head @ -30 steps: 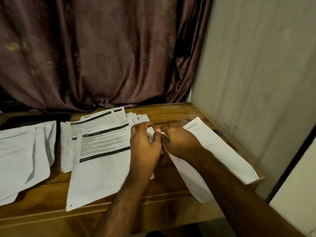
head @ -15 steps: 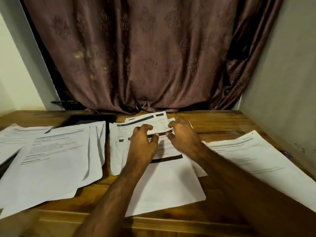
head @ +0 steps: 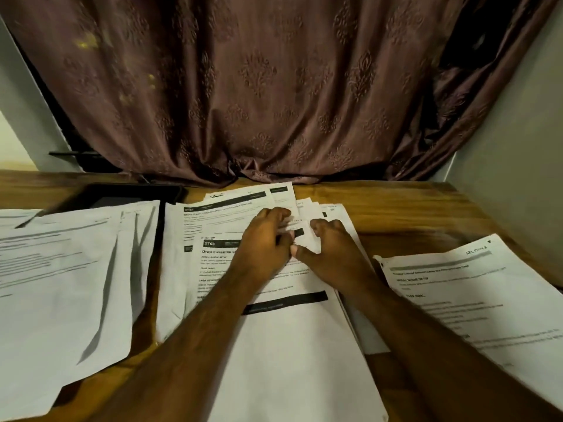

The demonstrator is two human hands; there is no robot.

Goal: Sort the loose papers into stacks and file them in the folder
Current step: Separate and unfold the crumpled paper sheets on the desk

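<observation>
Dark flat item, maybe a tablet or folder (head: 122, 194), lies at back left of tabletop (head: 411, 214), front edge covered by the left stack of papers (head: 70, 275); can't tell which it is. Right stack (head: 475, 300) sits w/ its outer corner past the tabletop edge, well apart from left stack. Middle stack (head: 274, 330) fanned out betw. them, several sheets w/ black header bars, top sheet's lower half blank. Both forearms cross the middle stack & hide much of its print. Left hand (head: 265, 242) fingers curled down onto the upper sheets, right hand (head: 329, 248) just beside it, thumb & fingers pinching at sheet edges; thumbs nearly touching. Tabletop is brown wood. Behind it a brown patterned curtain (head: 259, 86) hangs down to tabletop level; plain wall (head: 518, 147) at right
</observation>
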